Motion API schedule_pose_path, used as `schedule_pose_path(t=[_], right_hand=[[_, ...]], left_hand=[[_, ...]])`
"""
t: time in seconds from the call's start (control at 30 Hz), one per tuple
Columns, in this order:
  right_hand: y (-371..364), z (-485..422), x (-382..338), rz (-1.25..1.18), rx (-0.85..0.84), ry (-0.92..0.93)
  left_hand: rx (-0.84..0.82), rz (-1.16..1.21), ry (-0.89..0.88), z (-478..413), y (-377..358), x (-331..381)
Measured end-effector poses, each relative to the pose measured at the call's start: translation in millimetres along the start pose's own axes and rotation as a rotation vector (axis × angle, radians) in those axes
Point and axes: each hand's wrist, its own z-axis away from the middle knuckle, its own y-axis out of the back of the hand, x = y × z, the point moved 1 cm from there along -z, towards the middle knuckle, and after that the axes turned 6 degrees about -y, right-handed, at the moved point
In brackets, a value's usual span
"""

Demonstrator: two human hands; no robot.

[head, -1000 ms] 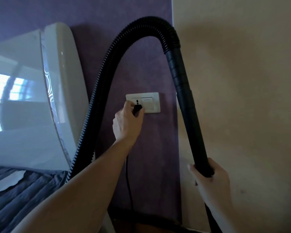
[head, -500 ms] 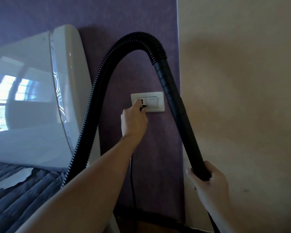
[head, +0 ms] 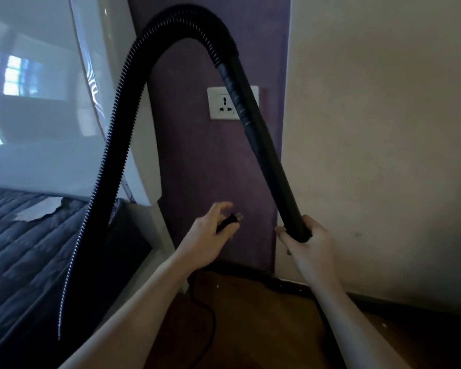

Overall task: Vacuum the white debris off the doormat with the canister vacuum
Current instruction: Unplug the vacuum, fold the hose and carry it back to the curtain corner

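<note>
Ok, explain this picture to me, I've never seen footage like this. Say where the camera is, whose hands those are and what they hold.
There is no machine here. A person wears one wide-angle camera on the head, and it looks forward and down at that person's own hands. The right hand grips the stiff black tube of a vacuum. Its ribbed hose arches up and drops away on the left. The left hand holds a black plug, which is blurred, below an empty wall socket. The plug's cord trails onto the wooden floor. At left are a bed's dark quilt and its glossy white headboard. The doormat and the vacuum's body are out of view.
</note>
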Motion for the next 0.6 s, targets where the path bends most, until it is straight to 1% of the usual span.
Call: schedule_pose_path(t=[0.07, 0.13, 0.2, 0.33, 0.4, 0.53, 0.6], right_hand=[[-1.8, 8.7, 2.9, -0.017, 0.031, 0.021], [-6.4, 18.9, 6.6, -0.011, 0.046, 0.061], [-11.7, 29.3, 10.4, 0.01, 0.025, 0.09], [-19.6, 49.0, 10.7, 0.002, -0.026, 0.128], [-21.7, 55.5, 12.2, 0.0, -0.095, 0.104], [-23.8, 63.4, 19.1, 0.029, -0.32, 0.021], [-24.0, 63.7, 23.2, 0.023, -0.352, 0.039]], left_hand=[[-0.159, 0.017, 0.044, 21.8, -11.4, -13.5], [-0.272, 0.07, 0.091, 45.7, -25.2, -28.4], [-0.351, 0.085, 0.153, 70.3, -40.2, -45.9], [-0.485, 0.011, 0.235, 114.0, -67.9, -86.4], [-0.518, -0.019, 0.271, 132.7, -78.7, -103.6], [-0.571, 0.018, 0.363, 162.7, -91.5, -125.9], [-0.592, 0.012, 0.378, 172.8, -96.6, -131.1]])
